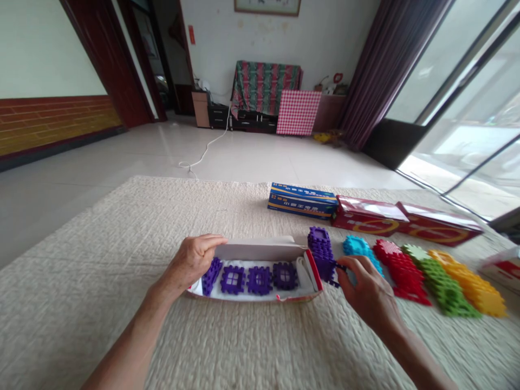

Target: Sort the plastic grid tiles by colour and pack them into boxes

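Observation:
An open cardboard box (244, 297) lined with white cloth lies on the beige quilted mat. Inside it, several purple interlocking plastic blocks (260, 280) with notched edges and window-like openings form a row; the leftmost one (212, 276) leans on its side. My left hand (199, 259) is closed over the box's left rear corner, its fingertips along the raised flap. Beyond the box's right end stands a row of purple blocks (319, 244). My right hand (368, 287) pinches a dark purple block (331, 271) at the near end of that row; my fingers partly cover it.
Rows of blue (359, 247), red (402, 273), green (442, 284) and yellow blocks (473, 281) lie to the right. Behind them stand a blue box (300, 203) and two red boxes (369, 215). Another box (504, 271) is at the right edge.

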Demonstrator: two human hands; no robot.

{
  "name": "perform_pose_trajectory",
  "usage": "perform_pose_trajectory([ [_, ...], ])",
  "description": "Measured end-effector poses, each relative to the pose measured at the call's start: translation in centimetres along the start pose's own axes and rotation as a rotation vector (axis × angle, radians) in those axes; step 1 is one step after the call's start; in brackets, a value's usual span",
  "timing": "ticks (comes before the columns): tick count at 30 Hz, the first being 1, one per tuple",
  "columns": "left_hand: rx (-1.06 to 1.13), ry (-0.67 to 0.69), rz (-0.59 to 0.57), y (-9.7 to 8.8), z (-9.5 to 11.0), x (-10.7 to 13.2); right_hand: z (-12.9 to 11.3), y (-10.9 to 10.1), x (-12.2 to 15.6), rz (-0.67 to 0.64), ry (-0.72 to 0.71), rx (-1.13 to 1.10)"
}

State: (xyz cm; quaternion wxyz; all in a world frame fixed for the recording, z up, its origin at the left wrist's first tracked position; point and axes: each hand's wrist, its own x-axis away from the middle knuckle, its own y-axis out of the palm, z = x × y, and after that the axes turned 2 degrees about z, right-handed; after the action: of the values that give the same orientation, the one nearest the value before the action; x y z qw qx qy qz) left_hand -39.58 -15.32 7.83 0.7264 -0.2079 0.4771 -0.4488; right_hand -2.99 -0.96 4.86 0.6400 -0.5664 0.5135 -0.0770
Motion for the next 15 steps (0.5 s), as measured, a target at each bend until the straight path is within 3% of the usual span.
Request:
perform_pose_trajectory([
  [5, -0.026, 0.045, 0.025, 0.0, 0.0, -0.1, -0.7, -2.1, -1.4, 0.103, 0.007, -0.072],
  [10, -0.075, 0.119, 0.033, 0.0, 0.4, -0.3, -5.0, -4.2, -4.7, 0.080, -0.108, -0.216],
  [12, -0.085, 0.131, 0.035, 0.0, 0.4, -0.3, -7.0, -4.4, -5.9, 0.006, -0.159, -0.259],
  [15, -0.093, 0.149, 0.030, 0.0, 0.4, -0.3, -9.1, -3.7, -6.9, -0.214, -0.234, -0.278],
])
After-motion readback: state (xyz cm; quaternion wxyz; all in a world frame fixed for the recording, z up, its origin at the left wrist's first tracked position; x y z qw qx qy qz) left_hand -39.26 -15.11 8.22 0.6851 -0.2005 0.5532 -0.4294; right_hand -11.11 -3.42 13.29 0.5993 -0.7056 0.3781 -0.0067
